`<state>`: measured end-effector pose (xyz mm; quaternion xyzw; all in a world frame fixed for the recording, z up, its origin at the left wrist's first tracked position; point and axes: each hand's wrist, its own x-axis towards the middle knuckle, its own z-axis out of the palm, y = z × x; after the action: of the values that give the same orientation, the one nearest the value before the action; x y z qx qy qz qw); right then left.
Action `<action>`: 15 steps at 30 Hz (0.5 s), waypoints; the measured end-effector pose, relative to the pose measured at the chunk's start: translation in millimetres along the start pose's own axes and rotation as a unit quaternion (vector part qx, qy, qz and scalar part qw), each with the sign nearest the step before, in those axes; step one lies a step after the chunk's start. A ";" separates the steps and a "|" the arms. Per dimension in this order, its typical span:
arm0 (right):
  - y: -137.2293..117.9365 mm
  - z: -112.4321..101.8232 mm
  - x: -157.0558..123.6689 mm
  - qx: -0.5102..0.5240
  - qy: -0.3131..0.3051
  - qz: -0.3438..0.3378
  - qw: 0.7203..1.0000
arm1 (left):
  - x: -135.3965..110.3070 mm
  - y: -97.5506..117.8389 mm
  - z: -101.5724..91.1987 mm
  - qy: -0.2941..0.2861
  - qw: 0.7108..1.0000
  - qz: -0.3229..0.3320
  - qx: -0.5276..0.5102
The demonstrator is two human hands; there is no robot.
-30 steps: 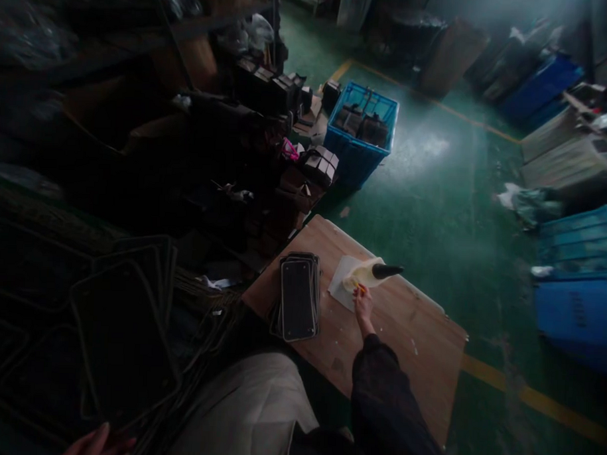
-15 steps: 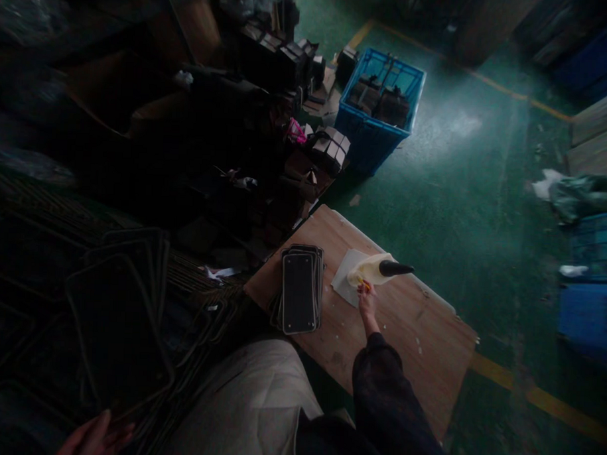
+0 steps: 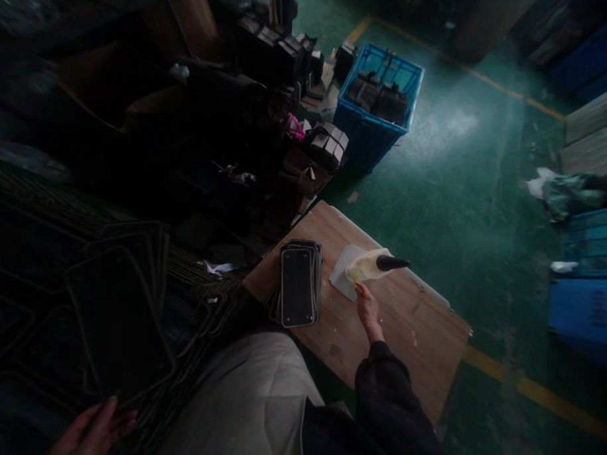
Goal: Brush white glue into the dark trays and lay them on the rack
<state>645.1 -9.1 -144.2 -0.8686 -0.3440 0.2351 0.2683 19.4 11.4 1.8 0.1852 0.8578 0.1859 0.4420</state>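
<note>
My right hand (image 3: 368, 311) is closed around a thin yellow-orange stick (image 3: 357, 286); its far end is at the mouth of a pale, cut-open bottle (image 3: 368, 265) with a dark cone-shaped end. That bottle lies on its side over a whitish sheet (image 3: 340, 274) on a wooden board (image 3: 394, 337). To the left of the hand, several dark rectangular panels with light rims (image 3: 297, 287) are stacked on the board. My left hand (image 3: 94, 429), at the lower left, has its fingers stretched out beside the lower edge of another dark panel (image 3: 123, 321). Whether it touches that panel is too dark to tell.
Many more rimmed panels (image 3: 13, 270) fill the dark left side. Beyond the board stands a blue crate (image 3: 371, 133) holding dark bundles. Strapped bundles (image 3: 329, 145) lie near it. Blue bins (image 3: 584, 317) and a green crumpled sack (image 3: 568, 193) line the right.
My right hand has drawn back slightly from the bottle's mouth, showing more of the stick. The whole view has shifted a little. My left hand stays nearly in place.
</note>
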 end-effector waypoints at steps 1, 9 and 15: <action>-1.6 -1.9 -2.1 0.003 0.003 0.003 1.000 | 1.9 -4.1 -1.0 -0.013 1.000 0.010 -0.022; -8.5 -3.8 3.8 0.129 0.077 0.058 0.987 | 0.6 -13.3 -0.9 -0.017 0.996 0.034 -0.081; -4.5 28.4 24.3 0.288 0.158 0.175 0.928 | -7.3 1.6 2.1 0.010 0.994 -0.004 -0.108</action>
<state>642.0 19.8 -167.9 -0.8261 -0.0577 0.2273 0.5125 25.3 9.6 6.5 0.1308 0.8375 0.2778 0.4520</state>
